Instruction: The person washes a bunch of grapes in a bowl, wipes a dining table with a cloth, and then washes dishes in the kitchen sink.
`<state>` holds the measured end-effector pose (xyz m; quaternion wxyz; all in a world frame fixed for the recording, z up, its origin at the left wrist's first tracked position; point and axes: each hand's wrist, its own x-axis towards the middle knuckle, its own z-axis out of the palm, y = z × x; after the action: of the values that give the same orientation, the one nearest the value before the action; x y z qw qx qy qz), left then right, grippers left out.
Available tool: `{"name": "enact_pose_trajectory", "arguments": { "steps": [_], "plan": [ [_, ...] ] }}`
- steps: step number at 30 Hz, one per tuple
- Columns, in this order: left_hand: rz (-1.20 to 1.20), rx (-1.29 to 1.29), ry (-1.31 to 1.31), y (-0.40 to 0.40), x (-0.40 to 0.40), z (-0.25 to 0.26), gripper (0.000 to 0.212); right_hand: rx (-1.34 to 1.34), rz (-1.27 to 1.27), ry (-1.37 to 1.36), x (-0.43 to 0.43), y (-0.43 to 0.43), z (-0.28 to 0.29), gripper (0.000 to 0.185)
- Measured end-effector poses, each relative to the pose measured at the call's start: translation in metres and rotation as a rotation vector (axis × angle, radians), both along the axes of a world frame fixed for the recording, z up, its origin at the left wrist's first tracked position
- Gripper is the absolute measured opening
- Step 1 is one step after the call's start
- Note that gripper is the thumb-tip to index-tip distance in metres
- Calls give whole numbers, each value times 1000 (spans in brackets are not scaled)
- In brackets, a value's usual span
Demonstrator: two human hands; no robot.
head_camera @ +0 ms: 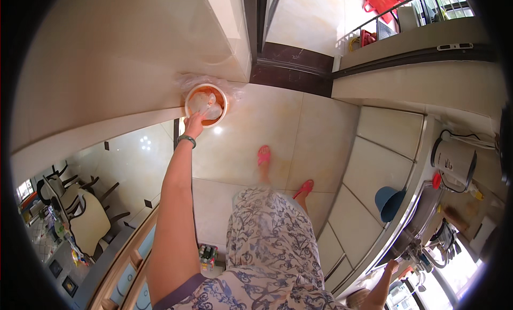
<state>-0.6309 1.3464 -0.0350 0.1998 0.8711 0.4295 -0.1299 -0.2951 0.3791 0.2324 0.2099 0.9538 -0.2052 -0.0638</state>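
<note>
My left hand (194, 125) reaches to the near rim of a round white-rimmed bucket (225, 105) on the tiled floor by the wall. Clear plastic bags (202, 103) lie in the bucket, over something orange-red, with my fingers at their near side. Whether the fingers grip a bag cannot be told. Crumpled clear plastic film (236, 91) shows around the bucket's outside. On the other side, my right hand (392, 266) is at the counter edge near the sink; its fingers look bent, and whether it holds anything is unclear.
A dark door sill (292, 63) lies ahead. To the right, a blue plastic container (388, 203) hangs against the cabinets, below the sink (417, 218) and a white electric appliance (455, 159). A wooden sliding door (132, 266) stands at the left, with chairs (90, 218) beyond.
</note>
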Motion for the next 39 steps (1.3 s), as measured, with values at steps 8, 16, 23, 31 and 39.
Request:
{"name": "enact_pose_trajectory", "arguments": {
  "steps": [8, 16, 23, 31, 39],
  "plan": [
    [37, -216, 153, 12, 1, -104, 21, 129, -174, -35, -41, 41, 1, 26],
    [-17, 59, -311, 38, 10, -71, 26, 227, -321, -71, -87, 50, 8, 24],
    [207, -100, -213, 44, 9, -113, 30, 316, -364, -89, -83, 65, 5, 22],
    [114, -37, -45, 54, -50, -118, 27, 447, -477, -92, -76, 79, -1, 20],
    [1774, -964, -1339, 91, -18, -107, 40, 495, -862, -163, -118, 66, -11, 10]
  ]
}}
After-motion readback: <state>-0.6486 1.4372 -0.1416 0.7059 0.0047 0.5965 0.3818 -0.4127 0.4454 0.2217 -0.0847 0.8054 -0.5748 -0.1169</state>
